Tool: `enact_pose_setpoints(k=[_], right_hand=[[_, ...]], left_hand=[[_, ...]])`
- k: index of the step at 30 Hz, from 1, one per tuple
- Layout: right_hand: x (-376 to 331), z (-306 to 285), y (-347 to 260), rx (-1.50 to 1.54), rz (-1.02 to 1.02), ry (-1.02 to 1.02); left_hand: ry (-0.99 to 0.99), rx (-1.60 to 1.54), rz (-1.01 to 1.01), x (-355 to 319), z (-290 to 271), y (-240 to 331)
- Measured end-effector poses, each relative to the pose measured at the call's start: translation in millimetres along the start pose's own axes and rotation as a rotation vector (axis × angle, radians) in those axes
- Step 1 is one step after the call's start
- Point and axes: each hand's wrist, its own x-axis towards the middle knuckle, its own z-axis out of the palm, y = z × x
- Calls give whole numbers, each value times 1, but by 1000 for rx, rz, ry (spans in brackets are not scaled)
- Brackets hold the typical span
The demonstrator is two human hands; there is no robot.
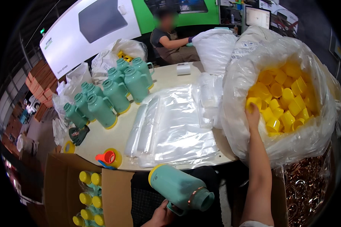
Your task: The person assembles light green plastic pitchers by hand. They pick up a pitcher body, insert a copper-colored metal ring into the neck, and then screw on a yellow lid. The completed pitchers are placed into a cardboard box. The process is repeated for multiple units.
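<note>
My left hand grips the handle of a mint-green vacuum jug held tilted over my lap. The jug has a yellow base, a copper-coloured ring round its neck and an uncapped mouth pointing lower right. At the right, my right hand reaches into a large clear plastic bag full of yellow plastic cups. Its fingers close on the rim of one yellow cup at the near left of the pile; the fingertips are partly hidden.
Several green jugs stand on the table's left. Flat clear bags lie mid-table, near a red-and-yellow piece. A cardboard box holds yellow-capped jugs; copper rings lie lower right. A person sits across, beside a white sack.
</note>
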Motion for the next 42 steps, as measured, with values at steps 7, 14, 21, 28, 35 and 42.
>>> enact_pose_setpoints(k=[7, 14, 21, 28, 35, 42], right_hand=[[-141, -148, -158, 499, 2, -50], [-324, -181, -258, 728, -186, -763], [-334, -177, -231, 379, -89, -919], [-286, -137, -217, 769, 386, -622], [-333, -124, -233, 389, -200, -868], [-335, -112, -242, 307, -308, -885]], left_hand=[[-71, 291, 455, -15, -23, 39], [-30, 465, 630, -6, -28, 70], [-12, 1730, 1348, -39, -70, 107], [-198, 1574, 1221, -23, -56, 70], [14, 624, 669, -13, -124, 82], [-248, 177, 528, -40, -127, 100]])
